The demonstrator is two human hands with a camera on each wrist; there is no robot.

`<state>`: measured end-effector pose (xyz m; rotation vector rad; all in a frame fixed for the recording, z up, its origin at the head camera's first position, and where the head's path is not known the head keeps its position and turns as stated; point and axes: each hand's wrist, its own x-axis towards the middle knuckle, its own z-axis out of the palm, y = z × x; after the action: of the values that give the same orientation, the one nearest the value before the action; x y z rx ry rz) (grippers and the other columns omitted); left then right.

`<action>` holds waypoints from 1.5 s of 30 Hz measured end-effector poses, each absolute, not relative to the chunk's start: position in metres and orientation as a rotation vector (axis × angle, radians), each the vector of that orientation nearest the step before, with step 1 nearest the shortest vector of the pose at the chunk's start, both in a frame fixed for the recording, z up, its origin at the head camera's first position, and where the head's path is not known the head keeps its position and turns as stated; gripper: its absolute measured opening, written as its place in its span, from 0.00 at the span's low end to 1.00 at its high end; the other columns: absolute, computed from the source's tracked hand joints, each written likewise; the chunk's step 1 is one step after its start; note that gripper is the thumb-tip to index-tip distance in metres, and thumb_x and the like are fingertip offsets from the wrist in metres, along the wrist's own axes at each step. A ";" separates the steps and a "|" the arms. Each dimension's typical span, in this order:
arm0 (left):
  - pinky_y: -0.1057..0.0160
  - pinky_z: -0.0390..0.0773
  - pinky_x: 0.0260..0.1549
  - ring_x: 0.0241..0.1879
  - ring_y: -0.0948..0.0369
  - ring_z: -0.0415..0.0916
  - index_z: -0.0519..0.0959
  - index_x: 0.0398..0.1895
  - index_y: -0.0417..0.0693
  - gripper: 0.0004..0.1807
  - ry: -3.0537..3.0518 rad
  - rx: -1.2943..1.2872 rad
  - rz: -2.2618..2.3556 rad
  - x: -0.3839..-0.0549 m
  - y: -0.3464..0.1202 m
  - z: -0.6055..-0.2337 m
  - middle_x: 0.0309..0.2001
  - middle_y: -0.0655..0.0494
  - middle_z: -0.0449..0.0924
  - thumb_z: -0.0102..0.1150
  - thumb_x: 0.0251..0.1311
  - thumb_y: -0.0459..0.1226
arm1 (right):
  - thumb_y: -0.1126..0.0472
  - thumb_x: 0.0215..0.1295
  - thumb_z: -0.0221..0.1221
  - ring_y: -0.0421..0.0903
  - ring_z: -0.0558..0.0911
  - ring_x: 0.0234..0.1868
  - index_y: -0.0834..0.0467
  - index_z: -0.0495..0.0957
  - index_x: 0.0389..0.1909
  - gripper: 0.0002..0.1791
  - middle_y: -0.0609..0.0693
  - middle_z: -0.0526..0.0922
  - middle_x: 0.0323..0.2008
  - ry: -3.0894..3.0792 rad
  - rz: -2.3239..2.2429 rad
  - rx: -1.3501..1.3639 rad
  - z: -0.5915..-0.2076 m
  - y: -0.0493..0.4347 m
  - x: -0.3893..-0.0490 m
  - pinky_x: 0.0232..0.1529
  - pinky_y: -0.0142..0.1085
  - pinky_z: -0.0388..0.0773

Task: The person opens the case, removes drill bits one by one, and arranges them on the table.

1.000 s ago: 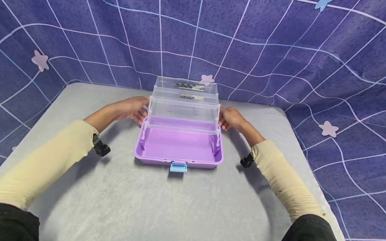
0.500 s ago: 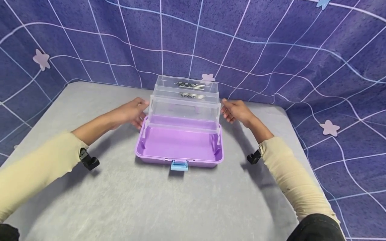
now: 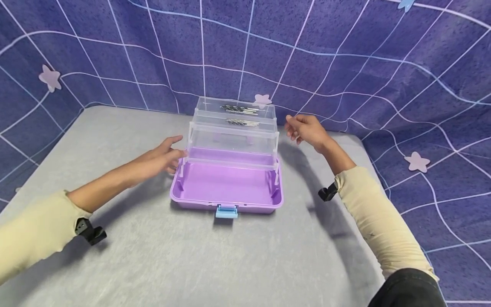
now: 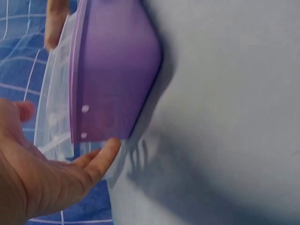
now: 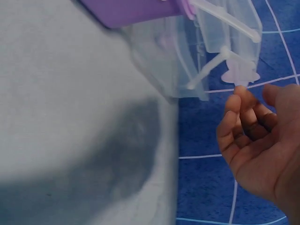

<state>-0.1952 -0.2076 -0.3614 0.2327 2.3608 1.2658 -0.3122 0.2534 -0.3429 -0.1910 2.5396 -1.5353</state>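
A purple toolbox (image 3: 230,183) stands opened out on the table, its light blue latch (image 3: 226,212) at the front. Clear plastic trays (image 3: 226,137) rise in steps at its back. Black-and-silver drill bits (image 3: 240,110) lie in the top tray, with more thin drill bits (image 3: 242,122) one step lower. My left hand (image 3: 155,163) is at the toolbox's left side, fingers spread; in the left wrist view a fingertip (image 4: 112,144) is by the purple corner, contact unclear. To the right of the trays, my right hand (image 3: 308,131) is raised, loosely bent and holding nothing.
The grey table (image 3: 245,260) extends in front and to both sides of the toolbox. A blue-purple cloth (image 3: 326,42) with grid lines and stars hangs right behind it and along the sides.
Both hands have drawn away from the tray sides. My left hand moved outward and forward toward me with fingers spreading; my right hand rose and moved right. The toolbox stayed put.
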 end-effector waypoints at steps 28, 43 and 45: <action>0.23 0.63 0.81 0.85 0.35 0.63 0.21 0.94 0.57 0.91 2.599 0.344 1.256 -0.153 -0.179 -0.400 0.90 0.29 0.48 0.89 0.49 0.64 | 0.54 0.76 0.72 0.41 0.77 0.35 0.59 0.92 0.62 0.19 0.43 0.87 0.36 2.662 -1.504 -0.405 -0.317 0.204 -0.347 0.31 0.30 0.75; 0.21 0.60 0.82 0.88 0.34 0.55 0.21 0.93 0.55 0.95 2.636 0.378 1.197 -0.153 -0.173 -0.404 0.92 0.33 0.44 0.91 0.44 0.66 | 0.58 0.74 0.74 0.49 0.84 0.67 0.61 0.93 0.56 0.16 0.59 0.91 0.63 2.758 -1.440 -0.478 -0.329 0.191 -0.360 0.74 0.37 0.77; 0.21 0.60 0.81 0.88 0.34 0.55 0.21 0.93 0.55 0.95 2.636 0.370 1.195 -0.153 -0.172 -0.404 0.92 0.33 0.44 0.91 0.44 0.66 | 0.59 0.74 0.74 0.53 0.83 0.70 0.62 0.92 0.57 0.16 0.61 0.89 0.64 2.771 -1.412 -0.513 -0.330 0.191 -0.362 0.79 0.43 0.75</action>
<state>-0.1534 -0.1722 -0.4040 0.3704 2.6361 1.1953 -0.3623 0.1913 -0.3301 -0.5129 2.7714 -1.4118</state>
